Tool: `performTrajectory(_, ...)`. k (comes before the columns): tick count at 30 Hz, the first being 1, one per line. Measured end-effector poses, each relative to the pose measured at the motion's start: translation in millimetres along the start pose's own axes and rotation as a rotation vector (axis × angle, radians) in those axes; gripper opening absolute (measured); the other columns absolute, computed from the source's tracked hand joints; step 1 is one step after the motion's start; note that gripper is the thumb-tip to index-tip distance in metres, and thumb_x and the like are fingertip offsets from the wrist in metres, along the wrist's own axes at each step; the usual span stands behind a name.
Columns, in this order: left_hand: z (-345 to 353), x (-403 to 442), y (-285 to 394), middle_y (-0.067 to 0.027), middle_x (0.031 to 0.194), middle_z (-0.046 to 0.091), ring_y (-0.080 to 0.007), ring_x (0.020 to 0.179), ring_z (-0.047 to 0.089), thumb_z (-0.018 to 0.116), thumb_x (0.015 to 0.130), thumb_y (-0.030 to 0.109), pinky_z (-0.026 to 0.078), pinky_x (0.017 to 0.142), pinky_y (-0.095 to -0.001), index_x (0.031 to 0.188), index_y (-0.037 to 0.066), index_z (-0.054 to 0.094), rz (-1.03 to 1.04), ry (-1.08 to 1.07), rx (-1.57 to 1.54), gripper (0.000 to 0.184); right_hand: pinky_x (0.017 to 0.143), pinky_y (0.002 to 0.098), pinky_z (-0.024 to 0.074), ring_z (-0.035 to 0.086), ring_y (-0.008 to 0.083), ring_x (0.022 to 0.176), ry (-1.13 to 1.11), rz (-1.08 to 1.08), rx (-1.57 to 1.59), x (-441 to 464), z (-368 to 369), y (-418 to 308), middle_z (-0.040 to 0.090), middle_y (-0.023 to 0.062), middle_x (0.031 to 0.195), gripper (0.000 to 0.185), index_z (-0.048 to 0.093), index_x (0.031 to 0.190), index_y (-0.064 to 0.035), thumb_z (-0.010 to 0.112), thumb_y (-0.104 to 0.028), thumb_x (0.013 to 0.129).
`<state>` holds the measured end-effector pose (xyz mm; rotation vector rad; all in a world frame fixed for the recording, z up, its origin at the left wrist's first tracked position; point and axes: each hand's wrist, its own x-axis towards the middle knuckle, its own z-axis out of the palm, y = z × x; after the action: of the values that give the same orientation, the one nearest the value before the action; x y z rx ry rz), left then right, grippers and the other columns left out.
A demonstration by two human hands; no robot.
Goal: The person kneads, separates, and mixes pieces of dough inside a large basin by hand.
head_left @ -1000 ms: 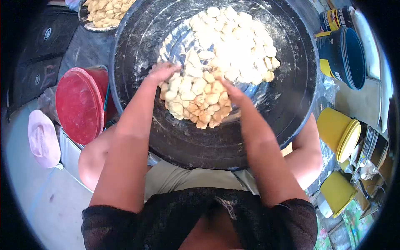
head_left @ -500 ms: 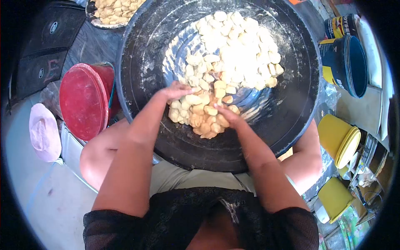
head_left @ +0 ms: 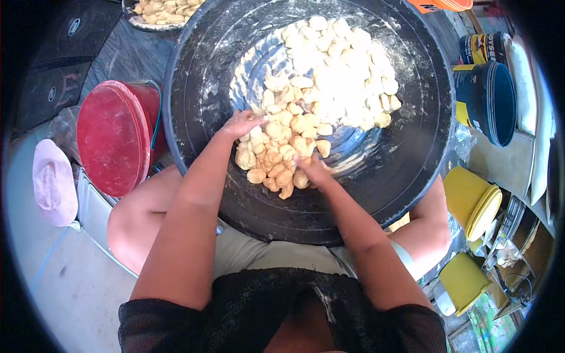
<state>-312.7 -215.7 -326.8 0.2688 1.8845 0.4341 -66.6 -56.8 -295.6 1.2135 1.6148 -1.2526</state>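
A wide black basin rests across my lap, dusted with pale powder. In its near half lies a heap of rounded, dough-like pieces, yellowish and lumpy. My left hand touches the heap's left edge, fingers stretched over the pieces. At the heap's right edge, my right hand reaches in with its fingers extended; they are slightly blurred and partly hidden among the pieces. Farther back in the basin, a larger mass of pale pieces is washed out by bright light.
To the left stand a red bucket and a pink hat. A smaller bowl of similar pieces sits at the top left. On the right are a dark blue bucket, a yellow bucket and an olive-yellow container.
My right hand has moved slightly left and nearer to me, and my left hand slightly up. The pieces between them have shifted. The whole view has tilted a little.
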Motion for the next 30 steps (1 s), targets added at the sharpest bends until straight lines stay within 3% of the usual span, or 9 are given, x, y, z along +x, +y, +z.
performTrajectory(2, 0, 7, -5, -0.0265, 0.131, 0.046, -0.034, 0.126, 0.042, 0.056, 0.071, 0.074, 0.035, 0.103, -0.0414, 0.131, -0.004, 0.044, 0.028, -0.014, -0.063, 0.099, 0.09, 0.0463, 0.046, 0.05, 0.0393, 0.117, -0.184, 0.016, 0.133, -11, -25, -10, 0.047, 0.0297, 0.13, 0.105, 0.036, 0.138, 0.0026, 0.057, -0.075, 0.07)
performTrajectory(5, -1, 15, -13, -0.0256, 0.123, 0.053, -0.0326, 0.119, 0.05, 0.059, 0.071, 0.072, 0.041, 0.097, -0.0398, 0.123, -0.009, 0.05, 0.049, 0.012, -0.162, 0.096, 0.071, 0.0381, 0.0535, 0.062, 0.0285, 0.088, 0.369, -0.136, -0.238, 66, -52, 71, 0.064, 0.0205, 0.1, 0.08, 0.055, 0.122, -0.0013, 0.052, -0.069, 0.079)
performTrajectory(8, 0, 13, -5, -0.0233, 0.123, 0.055, -0.03, 0.118, 0.051, 0.056, 0.075, 0.07, 0.041, 0.097, -0.0385, 0.122, -0.008, 0.051, 0.028, 0.011, -0.206, 0.091, 0.099, 0.0507, 0.0382, 0.049, 0.0377, 0.118, -0.205, 0.303, 0.463, 53, -43, 62, 0.052, 0.0203, 0.13, 0.091, 0.044, 0.135, -0.0031, 0.052, -0.073, 0.077)
performTrajectory(13, -10, 21, -6, -0.0155, 0.13, 0.052, -0.0249, 0.118, 0.05, 0.049, 0.083, 0.067, 0.035, 0.102, -0.0364, 0.131, 0.0, 0.047, 0.024, -0.311, -0.522, 0.082, 0.105, 0.0529, 0.0309, 0.039, 0.0351, 0.128, -0.563, 0.104, 1.004, 78, 29, 40, 0.036, 0.0165, 0.144, 0.097, 0.026, 0.145, -0.0092, 0.049, -0.075, 0.077)
performTrajectory(16, -21, -1, 16, -0.0114, 0.134, 0.051, -0.0231, 0.121, 0.049, 0.047, 0.084, 0.066, 0.035, 0.103, -0.0362, 0.134, 0.006, 0.047, -0.116, -0.415, -0.553, 0.078, 0.103, 0.0524, 0.0338, 0.04, 0.0341, 0.129, -0.687, -0.091, 0.922, 27, 37, -10, 0.038, 0.0135, 0.144, 0.089, 0.026, 0.145, -0.0117, 0.039, -0.074, 0.083)
performTrajectory(20, 8, -20, 11, -0.0126, 0.127, 0.056, -0.0251, 0.114, 0.054, 0.059, 0.068, 0.075, 0.043, 0.095, -0.0392, 0.13, 0.008, 0.053, -0.272, -0.489, -0.477, 0.091, 0.103, 0.048, 0.0374, 0.045, 0.0286, 0.126, -0.701, 0.108, 0.997, 33, 16, 37, 0.041, 0.0124, 0.142, 0.085, 0.03, 0.144, -0.0147, 0.029, -0.075, 0.085)
performTrajectory(24, 15, -56, 46, -0.015, 0.135, 0.047, -0.0273, 0.12, 0.048, 0.061, 0.066, 0.076, 0.039, 0.099, -0.0406, 0.137, 0.013, 0.045, -0.384, -0.344, -0.402, 0.096, 0.102, 0.0451, 0.0381, 0.047, 0.0279, 0.122, -0.905, 0.099, 1.242, 37, 34, 36, 0.047, 0.0109, 0.137, 0.078, 0.04, 0.139, -0.0121, 0.047, -0.068, 0.085)
performTrajectory(27, 44, -15, -18, -0.016, 0.145, 0.035, -0.0288, 0.127, 0.041, 0.058, 0.066, 0.078, 0.036, 0.102, -0.0429, 0.141, 0.014, 0.038, -0.244, -0.652, -0.55, 0.101, 0.103, 0.0447, 0.0372, 0.047, 0.0277, 0.123, -0.852, -0.012, 0.96, 16, 27, 18, 0.046, 0.011, 0.137, 0.076, 0.041, 0.138, -0.0116, 0.048, -0.066, 0.085)
performTrajectory(30, 23, -73, 41, -0.0166, 0.146, 0.034, -0.0286, 0.13, 0.038, 0.064, 0.067, 0.072, 0.034, 0.104, -0.0449, 0.142, 0.015, 0.036, -0.286, -0.413, -0.328, 0.099, 0.103, 0.0443, 0.0376, 0.047, 0.0279, 0.122, -0.684, 0.045, 0.862, 48, 32, 39, 0.045, 0.0116, 0.139, 0.075, 0.041, 0.138, -0.0129, 0.048, -0.065, 0.085)
